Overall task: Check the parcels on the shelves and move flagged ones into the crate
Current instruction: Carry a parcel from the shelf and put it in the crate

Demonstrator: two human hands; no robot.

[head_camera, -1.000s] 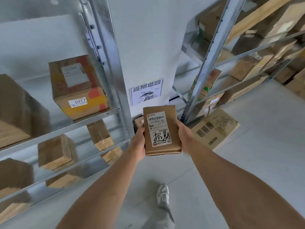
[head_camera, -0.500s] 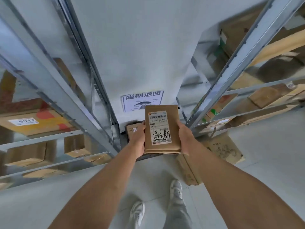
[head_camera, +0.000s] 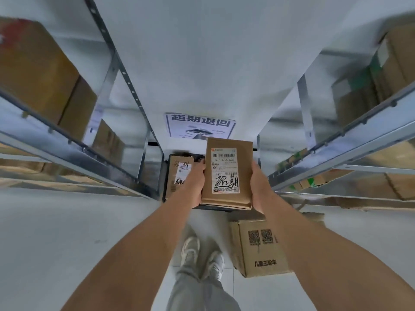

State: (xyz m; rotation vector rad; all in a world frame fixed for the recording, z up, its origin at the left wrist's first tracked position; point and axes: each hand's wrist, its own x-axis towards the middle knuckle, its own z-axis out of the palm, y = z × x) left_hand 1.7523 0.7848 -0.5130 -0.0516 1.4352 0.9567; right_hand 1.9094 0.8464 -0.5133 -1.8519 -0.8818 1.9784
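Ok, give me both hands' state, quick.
Left hand: grips the left edge of the brown parcel.
Right hand: grips the same parcel's right edge.

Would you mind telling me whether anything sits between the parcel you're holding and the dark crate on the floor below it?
Nothing visible does. The parcel, held by the left hand and right hand, hangs directly over the crate. One flagged parcel already lies inside on the left; the crate's right part is hidden behind the held parcel.
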